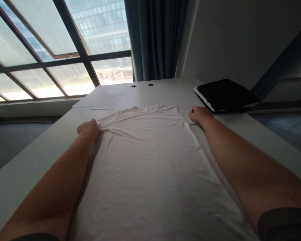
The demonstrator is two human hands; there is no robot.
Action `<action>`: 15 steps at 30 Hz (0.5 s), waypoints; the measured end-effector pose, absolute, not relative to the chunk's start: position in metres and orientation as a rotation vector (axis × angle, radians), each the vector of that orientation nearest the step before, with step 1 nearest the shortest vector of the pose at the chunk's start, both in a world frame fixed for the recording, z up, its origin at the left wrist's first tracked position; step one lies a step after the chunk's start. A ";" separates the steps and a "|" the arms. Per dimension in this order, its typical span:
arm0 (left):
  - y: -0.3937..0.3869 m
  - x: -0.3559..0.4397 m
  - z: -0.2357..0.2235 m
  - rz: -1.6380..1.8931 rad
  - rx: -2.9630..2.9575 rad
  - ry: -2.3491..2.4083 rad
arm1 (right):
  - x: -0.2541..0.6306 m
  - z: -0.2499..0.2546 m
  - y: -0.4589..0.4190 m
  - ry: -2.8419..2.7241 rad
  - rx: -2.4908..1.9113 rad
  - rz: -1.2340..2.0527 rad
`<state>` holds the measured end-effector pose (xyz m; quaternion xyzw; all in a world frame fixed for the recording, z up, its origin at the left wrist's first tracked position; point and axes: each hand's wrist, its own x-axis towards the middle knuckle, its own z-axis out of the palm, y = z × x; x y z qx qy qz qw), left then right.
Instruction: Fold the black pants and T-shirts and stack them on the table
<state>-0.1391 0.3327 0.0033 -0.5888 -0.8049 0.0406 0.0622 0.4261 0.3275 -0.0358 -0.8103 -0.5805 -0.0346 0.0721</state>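
Note:
A white T-shirt (150, 160) lies spread on the table, its collar toward the far end and its body running to the bottom of the view. At the left sleeve, my left hand (88, 128) is closed, with the cloth bunched and drawn into creases at its fingers. My right hand (201, 115) is also closed, at the end of the right sleeve, which looks stretched out toward it. The fingertips of both hands are partly hidden. A small label shows inside the collar.
The white table (170, 92) has two round cable holes near its far edge. Several printed sheets (106, 100) lie at the far left. A black flat item (227, 95) on something white rests beyond my right hand. Windows and a dark curtain (155, 40) stand behind.

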 end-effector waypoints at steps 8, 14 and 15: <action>0.332 -0.111 -0.019 -0.153 -2.074 -2.071 | 0.419 -0.031 0.324 -1.713 -2.312 -0.287; 0.350 -0.125 -0.040 0.006 -2.179 -2.230 | 0.420 -0.030 0.319 -1.713 -2.423 -0.150; 0.352 -0.131 -0.041 0.015 -2.167 -2.250 | 0.422 -0.030 0.319 -1.723 -2.456 -0.110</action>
